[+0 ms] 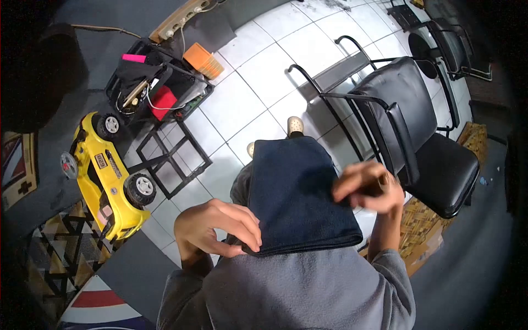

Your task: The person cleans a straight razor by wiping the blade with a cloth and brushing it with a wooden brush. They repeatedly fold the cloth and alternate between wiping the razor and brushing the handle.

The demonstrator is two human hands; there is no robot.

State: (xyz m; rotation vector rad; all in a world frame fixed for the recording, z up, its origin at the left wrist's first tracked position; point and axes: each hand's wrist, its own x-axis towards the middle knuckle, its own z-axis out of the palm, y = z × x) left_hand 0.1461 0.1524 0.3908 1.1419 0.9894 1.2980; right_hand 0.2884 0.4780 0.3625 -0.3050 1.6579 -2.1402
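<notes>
A folded dark blue towel point(297, 192) lies across my lap, above my grey sleeves. My left hand point(220, 228) grips the towel's near left corner, with fingers curled over its folded edge. My right hand point(366, 187) pinches the towel's right edge and is blurred from motion. My feet in light shoes point(295, 125) show on the white tiled floor beyond the towel.
A black chair point(418, 137) stands close on my right, with another chair point(445, 44) behind it. A yellow toy car point(107, 170) sits at the left beside a black crate of tools point(154, 88). A black metal frame point(173, 159) lies on the tiles.
</notes>
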